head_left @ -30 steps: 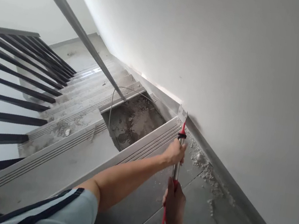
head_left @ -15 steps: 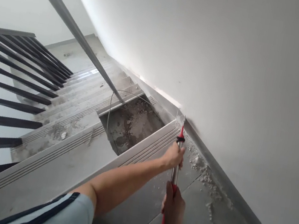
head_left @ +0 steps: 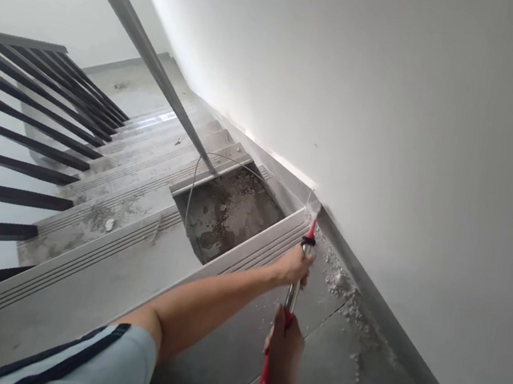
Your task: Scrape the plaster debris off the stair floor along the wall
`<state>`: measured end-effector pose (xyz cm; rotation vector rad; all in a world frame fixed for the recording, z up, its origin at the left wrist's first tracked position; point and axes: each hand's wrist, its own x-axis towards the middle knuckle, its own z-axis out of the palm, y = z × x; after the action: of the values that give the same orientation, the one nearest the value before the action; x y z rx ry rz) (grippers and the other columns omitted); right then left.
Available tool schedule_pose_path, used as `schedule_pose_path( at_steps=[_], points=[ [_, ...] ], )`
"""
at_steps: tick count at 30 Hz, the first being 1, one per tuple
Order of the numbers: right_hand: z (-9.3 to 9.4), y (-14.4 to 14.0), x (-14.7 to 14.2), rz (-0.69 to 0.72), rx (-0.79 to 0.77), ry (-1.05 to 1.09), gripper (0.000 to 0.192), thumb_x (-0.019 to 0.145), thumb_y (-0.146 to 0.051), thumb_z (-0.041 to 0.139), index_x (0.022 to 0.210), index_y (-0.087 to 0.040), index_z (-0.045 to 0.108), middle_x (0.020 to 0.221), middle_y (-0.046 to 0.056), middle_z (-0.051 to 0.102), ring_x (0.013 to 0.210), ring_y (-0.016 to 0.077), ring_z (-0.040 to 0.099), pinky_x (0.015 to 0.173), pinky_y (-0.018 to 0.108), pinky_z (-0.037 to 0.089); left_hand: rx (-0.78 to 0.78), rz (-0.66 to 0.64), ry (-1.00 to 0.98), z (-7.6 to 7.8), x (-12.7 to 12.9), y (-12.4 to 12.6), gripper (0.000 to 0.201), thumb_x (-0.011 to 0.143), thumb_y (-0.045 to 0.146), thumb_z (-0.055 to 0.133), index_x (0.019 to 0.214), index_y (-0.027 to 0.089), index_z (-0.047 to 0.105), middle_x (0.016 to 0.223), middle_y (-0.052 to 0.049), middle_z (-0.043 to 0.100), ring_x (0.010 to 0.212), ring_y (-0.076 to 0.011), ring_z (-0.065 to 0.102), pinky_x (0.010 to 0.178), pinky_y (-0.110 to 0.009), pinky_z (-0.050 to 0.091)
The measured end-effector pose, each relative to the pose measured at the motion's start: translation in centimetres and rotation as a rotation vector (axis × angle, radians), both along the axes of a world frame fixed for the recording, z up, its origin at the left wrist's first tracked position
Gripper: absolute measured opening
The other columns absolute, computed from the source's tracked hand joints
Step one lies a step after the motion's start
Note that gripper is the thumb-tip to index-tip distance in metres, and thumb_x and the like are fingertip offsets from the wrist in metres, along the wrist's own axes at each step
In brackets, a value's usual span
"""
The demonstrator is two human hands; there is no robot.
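Note:
Both my hands grip a long scraper [head_left: 292, 293] with a metal shaft and red handle parts. My left hand [head_left: 294, 266] is closed on the shaft near the red collar. Lower down, my right hand [head_left: 283, 350] is wrapped round the red grip at the near end. The scraper's blade [head_left: 315, 208] sits at the corner where the step's ribbed nosing [head_left: 257, 244] meets the grey skirting [head_left: 369, 283] along the wall. White plaster crumbs [head_left: 343, 288] lie on the grey tiled tread [head_left: 231, 345] beside the skirting, just right of the scraper.
Stairs descend ahead to a landing [head_left: 121, 87]. One step below is bare, rough concrete [head_left: 228, 210] with a thin wire loop [head_left: 192, 188] over it. A grey handrail [head_left: 139, 41] and dark balusters [head_left: 19, 139] stand on the left. A white wall [head_left: 398, 111] fills the right.
The blade has come down from the wall face into the corner by the skirting. The scraper has tilted, with my right hand shifting left and lower.

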<state>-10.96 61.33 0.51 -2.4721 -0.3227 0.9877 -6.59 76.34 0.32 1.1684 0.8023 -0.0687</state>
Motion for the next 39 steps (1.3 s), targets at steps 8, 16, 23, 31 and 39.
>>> schedule_pose_path(
  at_steps=[8, 16, 23, 31, 39],
  points=[
    [0.7, -1.9, 2.8, 0.025, 0.000, -0.040, 0.044, 0.077, -0.060, 0.036, 0.066, -0.022, 0.053, 0.059, 0.004, 0.063, 0.052, 0.0172, 0.056, 0.048, 0.024, 0.035, 0.020, 0.117, 0.009, -1.0, 1.6, -1.5, 0.023, 0.083, 0.042, 0.037, 0.085, 0.020, 0.031, 0.040, 0.009, 0.046, 0.031, -0.0103, 0.046, 0.035, -0.019, 0.036],
    [-0.3, -3.8, 0.6, -0.034, -0.116, -0.003, 0.046, 0.078, -0.060, 0.030, 0.061, -0.022, 0.049, 0.053, 0.006, 0.062, 0.053, 0.0195, 0.057, 0.049, 0.025, 0.035, 0.014, -0.093, 0.027, -1.4, 0.6, -4.4, 0.026, 0.082, 0.044, 0.038, 0.083, 0.019, 0.034, 0.041, 0.006, 0.050, 0.032, -0.0099, 0.047, 0.037, -0.019, 0.037],
    [0.3, -3.4, 3.1, 0.042, -0.025, -0.061, 0.044, 0.078, -0.061, 0.033, 0.068, -0.022, 0.052, 0.061, 0.006, 0.064, 0.056, 0.0190, 0.056, 0.050, 0.024, 0.034, -0.006, 0.126, 0.014, -1.7, 2.0, -3.3, 0.025, 0.083, 0.044, 0.038, 0.085, 0.020, 0.031, 0.044, 0.009, 0.046, 0.033, -0.0087, 0.047, 0.037, -0.018, 0.038],
    [-1.0, -7.6, 0.1, -0.119, -0.119, -0.053, 0.048, 0.077, -0.061, 0.033, 0.062, -0.021, 0.054, 0.056, 0.007, 0.064, 0.053, 0.0191, 0.058, 0.049, 0.025, 0.035, -0.083, -0.067, -0.004, -1.9, 1.1, -8.3, 0.026, 0.079, 0.043, 0.044, 0.075, 0.018, 0.038, 0.037, 0.004, 0.049, 0.030, -0.0109, 0.046, 0.035, -0.020, 0.035],
    [1.2, -4.5, 4.2, 0.038, -0.008, -0.085, 0.045, 0.079, -0.057, 0.034, 0.070, -0.020, 0.058, 0.061, 0.008, 0.064, 0.058, 0.0193, 0.057, 0.052, 0.025, 0.034, -0.091, 0.172, 0.002, -1.4, 2.7, -5.0, 0.028, 0.081, 0.046, 0.042, 0.080, 0.022, 0.027, 0.049, 0.010, 0.045, 0.035, -0.0080, 0.048, 0.039, -0.019, 0.041]
  ],
)
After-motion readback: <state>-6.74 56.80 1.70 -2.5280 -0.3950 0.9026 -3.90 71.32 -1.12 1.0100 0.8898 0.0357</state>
